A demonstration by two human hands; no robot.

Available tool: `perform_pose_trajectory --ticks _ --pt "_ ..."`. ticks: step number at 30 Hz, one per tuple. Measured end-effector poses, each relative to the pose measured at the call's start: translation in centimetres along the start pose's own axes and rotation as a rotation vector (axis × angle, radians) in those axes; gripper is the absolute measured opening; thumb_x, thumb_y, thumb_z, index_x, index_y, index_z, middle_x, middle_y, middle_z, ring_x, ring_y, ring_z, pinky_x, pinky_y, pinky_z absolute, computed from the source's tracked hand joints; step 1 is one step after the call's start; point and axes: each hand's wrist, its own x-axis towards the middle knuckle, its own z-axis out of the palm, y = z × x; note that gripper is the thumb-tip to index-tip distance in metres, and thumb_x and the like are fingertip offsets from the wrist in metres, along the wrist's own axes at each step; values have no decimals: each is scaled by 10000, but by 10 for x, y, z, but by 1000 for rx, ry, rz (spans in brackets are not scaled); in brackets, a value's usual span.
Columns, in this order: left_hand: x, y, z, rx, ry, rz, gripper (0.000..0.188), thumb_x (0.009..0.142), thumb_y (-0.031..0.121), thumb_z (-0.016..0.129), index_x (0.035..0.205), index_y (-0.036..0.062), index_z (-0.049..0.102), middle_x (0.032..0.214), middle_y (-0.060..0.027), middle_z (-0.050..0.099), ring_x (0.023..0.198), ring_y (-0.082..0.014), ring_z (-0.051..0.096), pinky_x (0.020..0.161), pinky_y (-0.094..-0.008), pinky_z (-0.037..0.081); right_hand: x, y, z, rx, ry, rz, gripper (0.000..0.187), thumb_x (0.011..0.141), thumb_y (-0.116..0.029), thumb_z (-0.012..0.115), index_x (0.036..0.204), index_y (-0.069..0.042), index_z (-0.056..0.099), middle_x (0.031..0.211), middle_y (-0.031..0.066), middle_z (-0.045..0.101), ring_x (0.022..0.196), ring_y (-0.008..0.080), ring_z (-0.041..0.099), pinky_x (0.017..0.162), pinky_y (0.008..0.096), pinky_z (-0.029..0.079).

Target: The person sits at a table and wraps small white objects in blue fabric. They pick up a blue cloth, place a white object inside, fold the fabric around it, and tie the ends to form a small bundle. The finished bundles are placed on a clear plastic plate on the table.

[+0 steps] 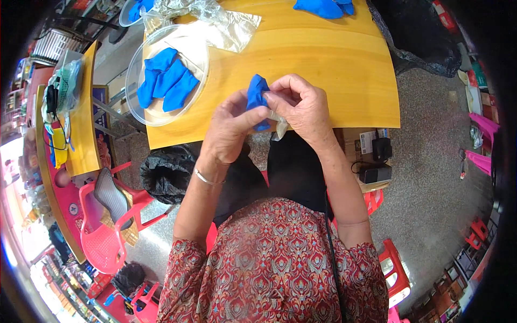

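Above the table's near edge, my two hands hold a small folded blue cloth piece point(257, 92). My left hand point(230, 123) is closed round its lower part, the thumb lying across it. My right hand point(302, 105) pinches at its right side with thumb and fingertips. A crumpled bit of clear plastic film point(280, 128) hangs below the right fingers; how it joins the blue piece is hidden. To the left, several similar blue cloth pieces point(168, 81) lie in a round clear plastic tub point(154, 117).
Crumpled clear plastic bags point(237, 29) lie on the yellow wooden table point(334, 70) behind the tub. More blue pieces point(323, 7) rest at the far edge. Black bags stand at the right point(425, 37) and below the left edge point(164, 175). A pink chair point(105, 245) stands left.
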Motion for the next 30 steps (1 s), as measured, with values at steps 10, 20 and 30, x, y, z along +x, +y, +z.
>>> perform_pose_trajectory --ticks 10,20,30 --pt "2 -5 -15 -192 -32 -25 288 1012 255 500 1182 29 554 1057 -77 654 933 -207 668 837 -419 569 1 -9 -1 -107 35 -217 149 777 -70 754 852 -25 633 802 91 658 719 211 670 649 315 533" --pt "2 -12 -15 -366 87 72 263 1016 261 485 1147 41 543 1062 -91 641 961 -201 648 843 -393 564 -2 -8 -1 -334 -171 -534 401 720 -206 791 1072 -55 673 1027 97 571 979 290 555 856 401 463" --pt "-2 -6 -3 -387 3 133 287 989 207 541 1216 31 530 1186 -139 624 1073 -221 608 938 -366 501 1 -1 -6 -256 -196 -544 280 718 -52 760 989 -55 691 951 85 577 903 265 578 764 354 502"
